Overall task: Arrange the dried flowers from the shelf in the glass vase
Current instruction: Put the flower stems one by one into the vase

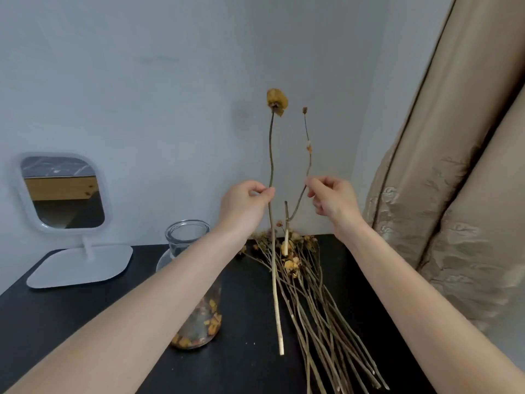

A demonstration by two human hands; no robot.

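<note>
My left hand (245, 204) pinches a long dried stem (273, 251) held upright, its yellow flower head (277, 102) high against the wall. My right hand (332, 200) pinches a thinner, bent stem (308, 155) with a small dry bud on top. Both stems hang in the air above a bundle of dried flowers (306, 291) lying on the black shelf top (250, 351). The glass vase (189, 237) stands to the left of the bundle, partly hidden behind my left forearm, with dry petals and bits in its bottom.
A white-framed mirror (64, 191) on a white base stands at the left against the wall. A beige curtain (454, 194) hangs along the right side, close to the bundle. The wall corner is right behind the flowers.
</note>
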